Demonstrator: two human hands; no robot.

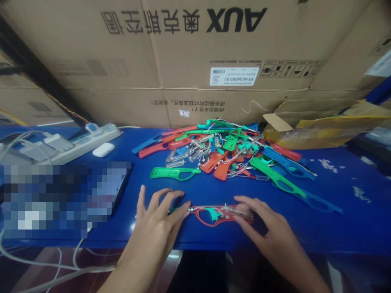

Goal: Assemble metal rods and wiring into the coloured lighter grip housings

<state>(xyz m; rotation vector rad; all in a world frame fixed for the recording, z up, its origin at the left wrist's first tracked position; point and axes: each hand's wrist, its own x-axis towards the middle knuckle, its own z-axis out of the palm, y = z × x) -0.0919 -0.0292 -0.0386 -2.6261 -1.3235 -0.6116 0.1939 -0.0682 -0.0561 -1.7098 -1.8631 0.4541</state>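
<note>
On the near part of the blue table lies a red long-neck lighter, its casing open so that a teal trigger, white wires and a clear fuel tank show. My left hand is at its metal tube, thumb and forefinger closed on it, the other fingers spread. At the right end, my right hand pinches the fuel tank and handle between thumb and fingers. Behind my hands is a heap of lighter parts: green casings, orange casings, blue casings, clear tanks and wires.
A screwdriver lies at the heap's front edge. On the left are a power strip with chargers, a white earbud case and a pixelated device. A large cardboard box stands behind; a small open carton sits right.
</note>
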